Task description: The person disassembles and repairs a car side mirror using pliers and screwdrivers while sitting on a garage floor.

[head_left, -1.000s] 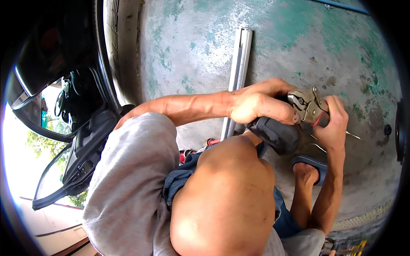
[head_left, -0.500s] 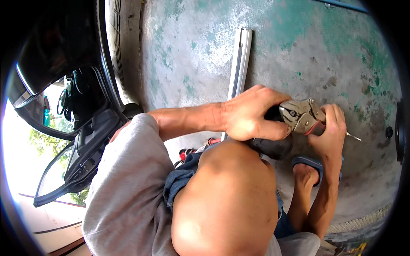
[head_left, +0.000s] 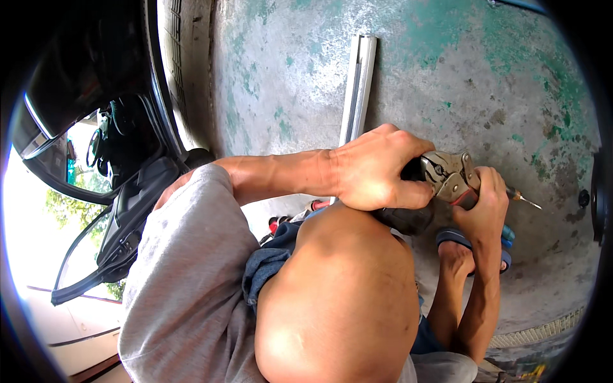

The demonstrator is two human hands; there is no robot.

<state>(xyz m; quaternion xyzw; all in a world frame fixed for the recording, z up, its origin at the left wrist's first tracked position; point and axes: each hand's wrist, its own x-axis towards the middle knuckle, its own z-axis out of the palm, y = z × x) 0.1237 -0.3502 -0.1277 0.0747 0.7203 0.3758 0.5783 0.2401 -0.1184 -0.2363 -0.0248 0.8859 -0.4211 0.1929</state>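
My left hand [head_left: 382, 171] is closed around a black rounded part [head_left: 407, 219] just above my bent knee [head_left: 332, 293]; the part is mostly hidden under the fingers. My right hand [head_left: 480, 203] is closed on the red-lined handle of metal locking pliers [head_left: 446, 171]. The pliers' head lies against the black part, beside my left thumb; what its jaws grip, if anything, I cannot make out. Past my right hand a screwdriver [head_left: 522, 198] shows, its thin metal tip pointing right.
A long white rail [head_left: 359, 83] lies on the stained concrete floor [head_left: 479, 83]. A dark car with an open door [head_left: 137, 191] is at the left. My sandalled foot [head_left: 456, 246] is below my hands. Red items [head_left: 276, 225] show behind my knee.
Both hands, the black part and the pliers have moved lower, and my left hand has turned to show more of its back. The screwdriver's handle has come into view.
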